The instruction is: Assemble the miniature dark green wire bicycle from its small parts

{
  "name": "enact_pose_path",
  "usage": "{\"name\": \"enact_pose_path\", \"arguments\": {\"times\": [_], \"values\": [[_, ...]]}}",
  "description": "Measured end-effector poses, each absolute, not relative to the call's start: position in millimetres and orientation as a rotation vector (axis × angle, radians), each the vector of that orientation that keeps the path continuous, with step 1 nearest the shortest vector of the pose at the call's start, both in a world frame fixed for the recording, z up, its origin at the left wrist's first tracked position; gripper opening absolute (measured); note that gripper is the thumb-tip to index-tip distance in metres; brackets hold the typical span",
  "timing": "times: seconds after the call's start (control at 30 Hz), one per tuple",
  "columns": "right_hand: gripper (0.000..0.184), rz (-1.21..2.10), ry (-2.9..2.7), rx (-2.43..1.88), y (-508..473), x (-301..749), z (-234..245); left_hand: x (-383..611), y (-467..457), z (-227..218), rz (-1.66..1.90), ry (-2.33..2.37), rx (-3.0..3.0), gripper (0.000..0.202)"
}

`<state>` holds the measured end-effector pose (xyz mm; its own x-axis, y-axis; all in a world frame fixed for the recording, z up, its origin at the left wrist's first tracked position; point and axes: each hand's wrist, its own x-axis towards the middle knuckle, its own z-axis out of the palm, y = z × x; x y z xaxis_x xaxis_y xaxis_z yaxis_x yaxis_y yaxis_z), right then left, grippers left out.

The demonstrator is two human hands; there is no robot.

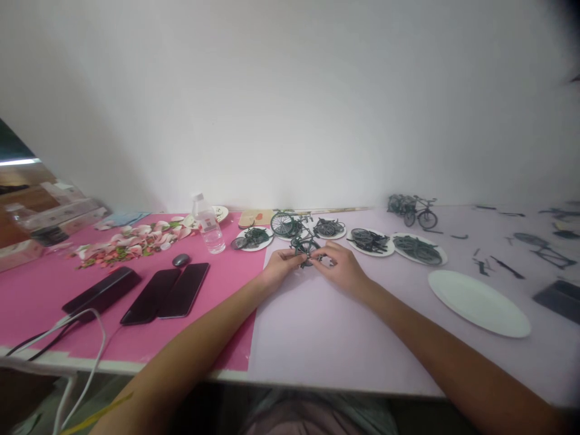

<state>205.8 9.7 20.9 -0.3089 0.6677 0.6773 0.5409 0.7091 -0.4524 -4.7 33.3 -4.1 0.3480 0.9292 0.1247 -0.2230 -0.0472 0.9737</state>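
Between my two hands is a small dark green model bicycle (304, 246), held just above the lilac part of the table. My left hand (283, 266) pinches it from the left with thumb and fingers. From the right, my right hand (338, 264) has its thumb and fingertips closed at the wheel; whether a small part is also between them I cannot tell. Just behind my hands stand white plates of dark bicycle parts, among them a plate of wheels (330, 228) and a plate of black parts (370, 241). The bicycle's lower portion is partly covered by my fingers.
A water bottle (208, 223), two phones (183, 290), a black power bank (103, 290) with cables and pink artificial flowers (136, 238) are on the pink left side. At right lie a white plate (478, 302), loose parts (507, 267) and assembled model bicycles (421, 212) by the wall.
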Motion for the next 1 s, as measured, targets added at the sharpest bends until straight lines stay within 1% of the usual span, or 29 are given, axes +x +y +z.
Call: {"name": "enact_pose_path", "arguments": {"times": [0.2,0.5,0.83,1.0], "values": [[0.009,0.159,-1.974,-0.901,12.8,206.3,14.4,-4.9,34.3,-5.9,1.080,0.737,1.275,0.033],[0.013,0.193,-1.955,-0.917,12.9,206.5,14.7,-5.9,31.7,-2.5,1.068,0.731,1.286,0.038],[0.013,0.194,-1.952,-0.908,13.0,206.5,14.3,-5.9,32.1,-2.9,1.063,0.732,1.278,0.037],[0.011,0.184,-1.950,-0.899,11.4,205.6,15.1,-6.4,34.9,-6.1,1.049,0.713,1.286,0.040]]}}
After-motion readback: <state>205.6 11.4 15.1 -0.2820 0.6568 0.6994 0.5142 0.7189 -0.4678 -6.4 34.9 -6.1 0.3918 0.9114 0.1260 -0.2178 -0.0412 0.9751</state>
